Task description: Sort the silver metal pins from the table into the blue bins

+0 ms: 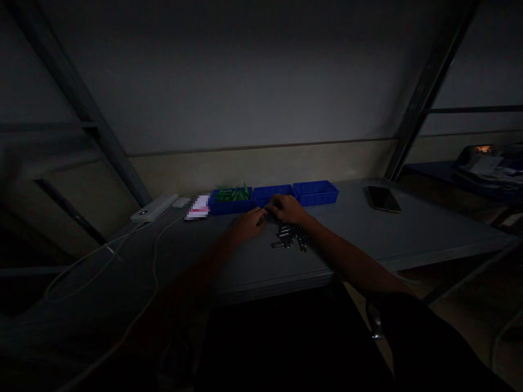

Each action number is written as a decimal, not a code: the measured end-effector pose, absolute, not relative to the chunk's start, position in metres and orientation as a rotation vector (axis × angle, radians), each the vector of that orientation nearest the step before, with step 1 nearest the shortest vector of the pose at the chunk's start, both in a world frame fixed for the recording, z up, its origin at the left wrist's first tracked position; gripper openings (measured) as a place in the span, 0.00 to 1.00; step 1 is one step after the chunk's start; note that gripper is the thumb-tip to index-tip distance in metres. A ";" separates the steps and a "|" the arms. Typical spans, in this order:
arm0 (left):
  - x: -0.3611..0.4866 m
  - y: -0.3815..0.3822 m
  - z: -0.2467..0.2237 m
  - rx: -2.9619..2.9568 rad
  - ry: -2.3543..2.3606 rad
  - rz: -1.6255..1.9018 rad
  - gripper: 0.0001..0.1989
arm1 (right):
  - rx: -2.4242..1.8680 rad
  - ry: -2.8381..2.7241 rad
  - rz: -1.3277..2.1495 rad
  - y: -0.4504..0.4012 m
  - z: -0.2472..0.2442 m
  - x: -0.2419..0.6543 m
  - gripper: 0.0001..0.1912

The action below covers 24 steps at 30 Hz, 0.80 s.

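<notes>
My left hand (248,224) and my right hand (287,208) meet over the grey table, just in front of the middle blue bin (274,191). The fingers of both are closed around a small dark piece between them, too dim to name. Below my right hand lies a loose pile of small shiny metal parts (291,235). Green pieces (233,194) fill the left blue bin (231,207). At the right of the row stands another blue bin (315,193). My right hand partly hides the middle bin.
A dark phone (383,199) lies on the table (351,228) to the right. At the left are a phone with a blurred screen (198,208) and a white power bank (154,208) with white cables (155,256). Metal posts (425,92) rise behind the table.
</notes>
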<state>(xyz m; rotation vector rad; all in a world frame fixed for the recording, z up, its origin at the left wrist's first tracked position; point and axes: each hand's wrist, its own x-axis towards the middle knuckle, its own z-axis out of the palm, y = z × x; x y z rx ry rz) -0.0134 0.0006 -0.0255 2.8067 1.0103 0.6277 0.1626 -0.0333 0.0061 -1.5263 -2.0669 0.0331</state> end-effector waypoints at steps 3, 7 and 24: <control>-0.014 0.003 -0.025 2.721 0.998 0.671 0.10 | -1.561 -2.022 0.045 -0.033 0.006 0.163 0.14; -0.015 0.006 -0.021 2.515 1.087 0.870 0.14 | -1.504 -2.016 0.099 -0.033 0.005 0.160 0.12; -0.013 0.003 -0.012 2.137 1.017 1.110 0.12 | -1.189 -2.008 0.177 -0.038 0.004 0.153 0.16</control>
